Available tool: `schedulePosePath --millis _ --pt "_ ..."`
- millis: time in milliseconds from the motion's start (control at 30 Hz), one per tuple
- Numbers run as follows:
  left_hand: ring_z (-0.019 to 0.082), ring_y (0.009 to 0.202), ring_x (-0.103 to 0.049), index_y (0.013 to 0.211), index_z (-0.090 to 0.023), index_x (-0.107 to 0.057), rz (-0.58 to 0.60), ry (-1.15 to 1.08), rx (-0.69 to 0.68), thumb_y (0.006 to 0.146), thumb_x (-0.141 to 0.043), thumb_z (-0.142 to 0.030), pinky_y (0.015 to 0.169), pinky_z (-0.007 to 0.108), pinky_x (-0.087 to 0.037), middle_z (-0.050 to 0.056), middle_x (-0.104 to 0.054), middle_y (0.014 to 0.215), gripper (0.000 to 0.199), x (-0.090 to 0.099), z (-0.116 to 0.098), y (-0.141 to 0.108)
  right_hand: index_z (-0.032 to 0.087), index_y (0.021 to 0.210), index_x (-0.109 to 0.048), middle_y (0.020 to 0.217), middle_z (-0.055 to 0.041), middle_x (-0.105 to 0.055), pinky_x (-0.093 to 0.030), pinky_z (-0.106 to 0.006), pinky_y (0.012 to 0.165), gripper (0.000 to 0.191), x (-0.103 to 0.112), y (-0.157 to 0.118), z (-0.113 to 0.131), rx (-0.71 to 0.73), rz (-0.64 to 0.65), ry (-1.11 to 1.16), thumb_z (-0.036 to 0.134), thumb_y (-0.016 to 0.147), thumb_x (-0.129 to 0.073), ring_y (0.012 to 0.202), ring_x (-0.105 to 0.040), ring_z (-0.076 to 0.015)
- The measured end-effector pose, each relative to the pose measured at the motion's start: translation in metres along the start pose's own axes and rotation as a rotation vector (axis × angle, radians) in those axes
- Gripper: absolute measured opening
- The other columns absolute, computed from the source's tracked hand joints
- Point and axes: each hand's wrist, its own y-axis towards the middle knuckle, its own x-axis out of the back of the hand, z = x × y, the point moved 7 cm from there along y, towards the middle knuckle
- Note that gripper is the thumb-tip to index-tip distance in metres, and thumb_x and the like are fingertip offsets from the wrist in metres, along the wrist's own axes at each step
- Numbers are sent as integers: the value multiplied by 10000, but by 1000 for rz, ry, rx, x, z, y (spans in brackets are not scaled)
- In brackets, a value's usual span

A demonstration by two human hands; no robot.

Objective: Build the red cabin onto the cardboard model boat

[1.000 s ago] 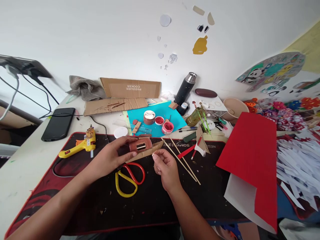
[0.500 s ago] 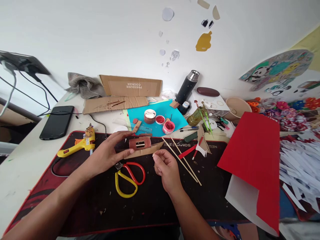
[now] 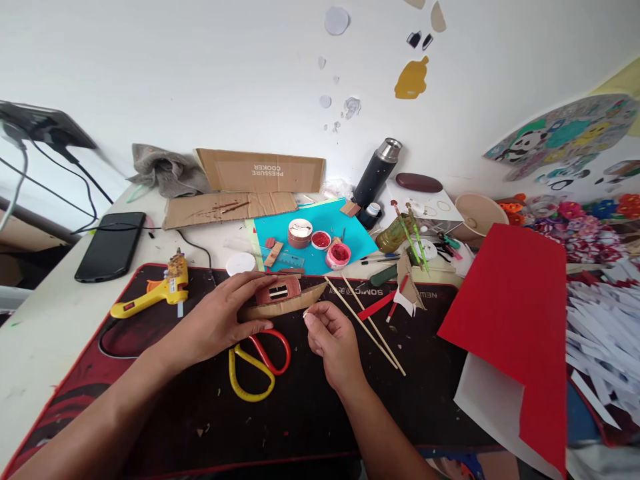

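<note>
A small cardboard boat shape [image 3: 285,305] lies on the black mat, with a reddish-brown cabin piece [image 3: 279,291] that has a dark window with pale bars. My left hand [image 3: 220,320] rests at the boat's left end, its fingers over the cabin's edge and its thumb in front, wrapped round that end. To the right of the boat, my right hand [image 3: 333,340] pinches a tiny pale piece [image 3: 306,315] between thumb and forefinger. Scissors [image 3: 253,373] with one red and one yellow handle lie in front of my left hand, their blades hidden beneath it.
Left are a yellow glue gun [image 3: 155,293] and a phone [image 3: 111,245]. Two thin sticks [image 3: 373,327] cross the mat on the right, near red paper [image 3: 510,333]. Behind sit paint pots [image 3: 339,255] on a blue sheet [image 3: 267,223], a flask [image 3: 377,170] and cardboard [image 3: 260,172].
My left hand has moved in against the boat, and its thumb and fingers have closed round the left end. The camera view has shifted slightly; my right hand keeps its pinch.
</note>
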Motion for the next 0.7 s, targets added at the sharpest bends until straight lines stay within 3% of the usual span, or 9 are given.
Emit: schedulePosePath --millis 200,333,533,600,700 --pt "389 1446 -616 1599 -307 -562 1 27 -30 957 -714 -705 1213 554 -514 143 -629 1592 770 5 -7 1 192 903 -692 635 95 -451 -178 -221 446 383 -1 0 -1 -13 7 1 516 843 -887 467 -272 -44" --pt "358 1406 -644 1533 -281 -608 -75 36 -77 996 -705 -648 1176 516 -546 134 -656 1551 658 17 -17 0 191 893 -687 621 102 -442 -176 -218 443 390 -1 0 -2 -21 12 8 519 839 -892 462 -259 -41" --pt "270 1143 -729 1256 -245 -718 -398 95 -61 1076 -680 -360 1004 401 -587 79 -773 1212 217 43 -28 -10 190 888 -685 618 104 -445 -186 -218 442 381 0 1 -2 -23 4 5 504 839 -894 460 -268 -40" --pt "246 1075 -727 1195 -235 -716 -434 122 -125 1067 -688 -249 955 382 -583 69 -775 1145 132 43 -39 -12 190 885 -683 611 106 -446 -184 -217 440 379 0 1 -2 -23 -1 11 499 835 -897 456 -268 -40" --pt "218 1020 -721 1172 -227 -703 -407 154 -254 1043 -690 -115 920 368 -574 58 -780 1116 171 33 -58 -13 192 881 -681 580 116 -431 -175 -215 439 376 -1 1 -1 -39 -4 35 486 822 -909 447 -259 -40"
